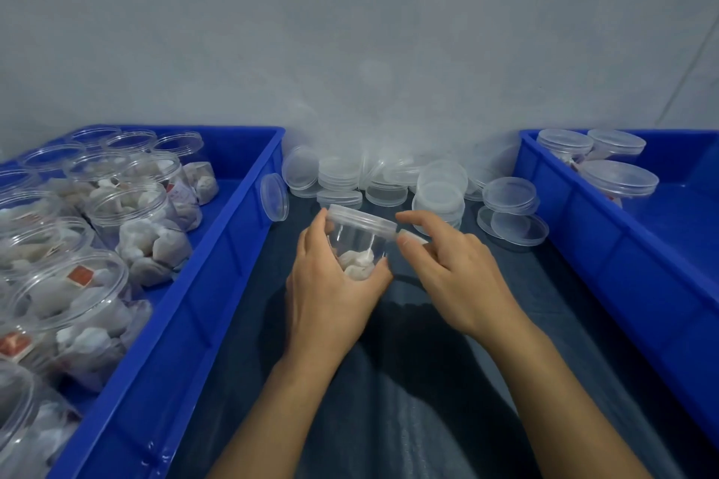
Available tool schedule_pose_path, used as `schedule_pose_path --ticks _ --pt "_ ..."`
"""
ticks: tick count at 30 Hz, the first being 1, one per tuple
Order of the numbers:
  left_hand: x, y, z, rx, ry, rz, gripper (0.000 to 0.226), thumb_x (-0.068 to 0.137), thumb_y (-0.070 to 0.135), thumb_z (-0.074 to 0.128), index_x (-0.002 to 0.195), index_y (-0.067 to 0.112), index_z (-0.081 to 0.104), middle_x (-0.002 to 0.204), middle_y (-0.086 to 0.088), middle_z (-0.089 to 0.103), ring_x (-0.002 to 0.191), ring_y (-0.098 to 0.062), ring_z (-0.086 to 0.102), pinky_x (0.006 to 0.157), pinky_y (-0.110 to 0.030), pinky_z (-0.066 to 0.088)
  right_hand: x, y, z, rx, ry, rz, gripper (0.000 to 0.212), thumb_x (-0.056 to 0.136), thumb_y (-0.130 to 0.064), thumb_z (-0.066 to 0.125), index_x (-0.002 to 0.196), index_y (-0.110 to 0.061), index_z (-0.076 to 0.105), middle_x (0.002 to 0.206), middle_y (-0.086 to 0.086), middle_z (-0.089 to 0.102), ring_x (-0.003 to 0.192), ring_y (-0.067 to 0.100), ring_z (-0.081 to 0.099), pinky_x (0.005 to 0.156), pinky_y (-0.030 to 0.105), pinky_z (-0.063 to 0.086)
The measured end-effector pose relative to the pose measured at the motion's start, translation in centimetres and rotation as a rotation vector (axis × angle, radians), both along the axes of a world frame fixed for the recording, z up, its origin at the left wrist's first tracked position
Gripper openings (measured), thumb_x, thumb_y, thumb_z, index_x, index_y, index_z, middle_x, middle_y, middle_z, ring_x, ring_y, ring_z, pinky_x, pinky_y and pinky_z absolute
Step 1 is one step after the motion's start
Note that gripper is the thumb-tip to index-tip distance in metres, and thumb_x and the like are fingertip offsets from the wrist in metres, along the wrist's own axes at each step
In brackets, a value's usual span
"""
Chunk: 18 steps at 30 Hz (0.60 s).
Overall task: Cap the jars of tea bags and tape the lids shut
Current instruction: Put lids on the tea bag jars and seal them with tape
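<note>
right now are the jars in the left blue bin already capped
No, the jars in the left blue bin stand open-mouthed with tea bags showing, and the loose lids lie piled on the table between the bins.

No text, brand, number or sign is legible anywhere in the view. The only printed items are small red-orange tags (pixel 79 276) on tea bags inside the open jars (pixel 70 299) in the left blue crate (pixel 218 245); their markings are too blurred to read. A similar red tag (pixel 13 344) sits in a jar nearer the front of the same crate, equally unreadable.
</note>
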<state>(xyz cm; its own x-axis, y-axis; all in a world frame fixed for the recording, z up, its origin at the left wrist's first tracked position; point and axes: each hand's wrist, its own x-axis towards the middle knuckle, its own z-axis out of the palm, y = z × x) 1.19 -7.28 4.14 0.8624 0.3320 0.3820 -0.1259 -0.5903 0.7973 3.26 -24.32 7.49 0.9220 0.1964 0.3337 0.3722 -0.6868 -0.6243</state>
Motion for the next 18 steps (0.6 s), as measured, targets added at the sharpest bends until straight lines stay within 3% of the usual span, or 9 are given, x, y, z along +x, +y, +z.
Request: schedule_pose_path --ticks 2,4,7,10,13,15,18 --pt "-0.1 0.0 0.1 -0.087 -0.008 -0.042 0.096 0.066 0.061 0.077 0.152 0.036 0.043 0.134 0.023 0.054 0.102 0.002 0.064 0.088 -0.027 0.056 0.1 -0.1 -0.2 -0.015 0.017 -0.008 0.033 0.103 -0.055 0.042 0.133 -0.049 0.054 0.063 -0.027 0.059 0.083 0.020 0.060 0.089 0.048 0.050" --pt "-0.1 0.0 0.1 -0.143 -0.014 -0.073 0.097 0.064 0.061 0.077 0.152 0.035 0.045 0.133 0.025 0.055 0.101 0.002 0.066 0.085 -0.018 0.055 0.4 -0.4 -0.4 0.000 0.025 -0.014 0.033 0.102 -0.057 0.042 0.131 -0.050 0.055 0.064 -0.027 0.059 0.081 0.018 0.060 0.085 0.046 0.049" --pt "-0.1 -0.1 0.1 -0.204 -0.023 -0.121 0.091 0.064 0.054 0.081 0.148 0.035 0.050 0.130 0.023 0.060 0.098 0.005 0.067 0.076 -0.005 0.048 0.7 -0.8 -0.5 0.035 0.024 -0.012 0.030 0.102 -0.057 0.046 0.130 -0.050 0.056 0.060 -0.016 0.059 0.070 0.012 0.057 0.074 0.041 0.044" --pt "0.0 0.1 0.0 -0.248 -0.019 -0.167 0.082 0.065 0.048 0.085 0.141 0.038 0.054 0.127 0.019 0.066 0.097 0.009 0.068 0.075 -0.003 0.048 0.7 -0.9 -0.4 0.014 0.033 0.000 0.028 0.104 -0.056 0.046 0.130 -0.054 0.055 0.058 -0.012 0.058 0.068 0.010 0.057 0.074 0.041 0.046" --pt "0.2 0.7 0.3 -0.261 0.027 -0.227 0.081 0.064 0.048 0.085 0.139 0.039 0.055 0.125 0.024 0.066 0.101 0.006 0.069 0.083 -0.012 0.055 0.5 -0.9 -0.3 -0.002 0.021 -0.005 0.024 0.103 -0.055 0.047 0.124 -0.054 0.059 0.055 -0.012 0.055 0.064 0.009 0.055 0.069 0.037 0.042" --pt "0.2 1.2 0.6 -0.265 0.069 -0.269 0.080 0.064 0.052 0.083 0.138 0.037 0.056 0.129 0.021 0.066 0.106 0.000 0.070 0.095 -0.030 0.059 0.4 -0.7 -0.2 -0.033 0.003 -0.033 0.023 0.102 -0.056 0.048 0.120 -0.052 0.061 0.055 -0.018 0.054 0.064 0.008 0.053 0.070 0.038 0.044" --pt "0.2 1.6 1.2 -0.204 0.133 -0.262 0.079 0.066 0.075 0.069 0.136 0.038 0.059 0.127 0.018 0.067 0.114 -0.004 0.067 0.101 -0.041 0.056 0.0 -0.2 -0.1 -0.100 -0.033 -0.073 0.028 0.101 -0.059 0.046 0.120 -0.049 0.064 0.060 -0.023 0.058 0.077 0.014 0.061 0.079 0.042 0.052"
